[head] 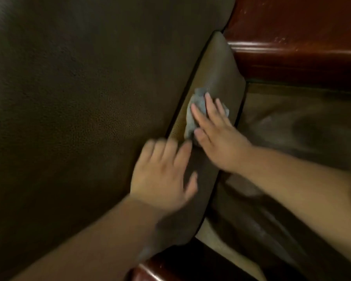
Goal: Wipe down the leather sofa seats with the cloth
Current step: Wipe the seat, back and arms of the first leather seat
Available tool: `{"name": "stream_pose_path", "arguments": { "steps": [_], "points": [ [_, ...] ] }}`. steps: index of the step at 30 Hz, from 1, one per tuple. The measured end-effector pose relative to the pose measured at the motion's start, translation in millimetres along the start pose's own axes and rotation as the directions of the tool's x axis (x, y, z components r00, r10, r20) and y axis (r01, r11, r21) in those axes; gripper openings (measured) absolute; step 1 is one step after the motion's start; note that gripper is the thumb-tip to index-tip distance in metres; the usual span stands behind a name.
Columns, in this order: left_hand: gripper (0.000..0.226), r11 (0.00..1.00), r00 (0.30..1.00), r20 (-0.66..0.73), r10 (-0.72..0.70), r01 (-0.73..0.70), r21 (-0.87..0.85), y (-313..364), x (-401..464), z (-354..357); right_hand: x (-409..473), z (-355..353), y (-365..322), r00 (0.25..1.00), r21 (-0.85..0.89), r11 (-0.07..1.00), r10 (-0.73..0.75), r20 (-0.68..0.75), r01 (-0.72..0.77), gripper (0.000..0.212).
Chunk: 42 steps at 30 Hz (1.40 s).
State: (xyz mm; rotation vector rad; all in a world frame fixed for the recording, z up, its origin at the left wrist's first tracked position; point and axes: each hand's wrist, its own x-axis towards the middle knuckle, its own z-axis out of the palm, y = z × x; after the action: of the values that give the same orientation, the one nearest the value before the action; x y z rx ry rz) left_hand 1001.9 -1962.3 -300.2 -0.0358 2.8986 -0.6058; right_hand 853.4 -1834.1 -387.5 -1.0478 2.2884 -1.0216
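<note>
A: Where's the cloth (199, 110) sitting?

B: On the narrow front face of the seat cushion (215, 78), bunched up under the right hand (217, 136). The fingers lie straight and spread, pressing it flat against the leather, not curled round it.

A: And the left hand (164, 177)?

B: Just below the right along the same band, fingers relaxed and holding nothing. It's blurred, so I can't be sure whether it rests on the leather or hovers over it.

A: Which way does the band run?

B: Its long axis goes from lower left up to upper right, toward the wooden frame (292, 47). The cloth lies ahead of the right palm on that line, so I'd judge the coming stroke follows it, and the right hand is clearly the nearer one.

A: Count?

B: One cloth, two hands, one large seat surface (79, 98) to the left of the band.
</note>
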Motion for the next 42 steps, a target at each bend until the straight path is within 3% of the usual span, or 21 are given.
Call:
{"name": "stream_pose_path", "arguments": {
  "steps": [2,4,8,11,14,18,21,23,25,28,31,33,34,37,39,42],
  "points": [
    [0.086,0.995,0.998,-0.050,-0.023,0.027,0.094,-8.1,49.2,-9.4,41.0,-29.2,10.7,0.995,-0.067,0.997,0.040,-0.088,-0.046,0.059],
    [0.093,0.983,1.000,-0.007,0.017,-0.015,0.184,-4.4,70.6,0.0,79.3,-50.4,18.2,0.980,-0.040,0.994,0.095,-0.173,-0.103,0.056],
    [0.096,0.983,0.999,-0.032,0.038,-0.032,0.180,1.8,69.2,25.5,75.3,-18.8,16.2,0.939,0.055,0.992,0.127,-0.320,-0.115,0.057],
    [0.094,0.980,0.997,-0.052,0.059,-0.048,0.192,-1.8,72.9,28.7,34.5,22.3,1.3,0.942,0.135,0.990,0.082,-0.325,-0.040,0.054],
    [0.095,0.980,0.996,-0.061,0.063,-0.051,0.192,0.6,72.3,31.5,62.7,3.5,28.3,0.929,0.121,0.993,0.058,-0.364,-0.015,0.056],
    [0.094,0.981,0.995,-0.077,0.063,-0.047,0.188,0.0,72.5,31.7,112.0,-27.9,52.5,0.856,0.310,0.949,0.208,-0.473,-0.059,0.058],
    [0.090,0.980,0.995,-0.069,0.076,-0.062,0.187,-0.3,72.0,26.7,74.1,5.6,43.4,0.871,0.399,0.910,0.284,-0.402,-0.112,0.058],
    [0.088,0.989,0.996,-0.073,0.053,-0.042,0.144,0.1,72.0,24.0,27.0,43.0,35.4,0.929,0.375,0.916,0.254,-0.268,-0.143,0.063],
    [0.087,0.994,0.995,-0.100,0.027,-0.016,0.107,1.6,72.2,26.3,10.1,61.4,45.3,0.942,0.362,0.921,0.242,-0.235,-0.146,0.068],
    [0.089,0.995,0.991,-0.132,0.036,-0.023,0.098,4.8,73.4,34.1,68.8,34.4,77.0,0.844,0.400,0.879,0.408,-0.349,-0.260,0.078],
    [0.085,0.992,0.985,-0.149,0.082,-0.067,0.104,4.3,72.6,36.2,107.2,6.6,94.4,0.733,0.588,0.749,0.579,-0.356,-0.306,0.071],
    [0.081,0.987,0.976,-0.161,0.149,-0.135,0.092,3.3,72.0,36.6,82.1,31.8,77.0,0.751,0.483,0.797,0.556,-0.355,-0.362,0.076],
    [0.079,0.983,0.970,-0.168,0.176,-0.165,0.081,2.6,71.7,37.6,60.1,52.0,65.0,0.804,0.396,0.857,0.474,-0.359,-0.328,0.079],
    [0.077,0.970,0.954,-0.180,0.240,-0.240,0.024,0.9,71.0,42.1,20.0,81.1,58.0,0.868,0.489,0.836,0.417,-0.270,-0.250,0.086],
    [0.077,0.969,0.952,-0.181,0.245,-0.247,0.013,0.8,71.7,47.5,47.4,55.3,88.5,0.842,0.497,0.819,0.463,-0.278,-0.286,0.087],
    [0.080,0.974,0.954,-0.198,0.227,-0.227,0.024,1.4,72.2,52.6,99.5,15.3,124.0,0.738,0.623,0.699,0.616,-0.276,-0.351,0.077]
  ]
}}
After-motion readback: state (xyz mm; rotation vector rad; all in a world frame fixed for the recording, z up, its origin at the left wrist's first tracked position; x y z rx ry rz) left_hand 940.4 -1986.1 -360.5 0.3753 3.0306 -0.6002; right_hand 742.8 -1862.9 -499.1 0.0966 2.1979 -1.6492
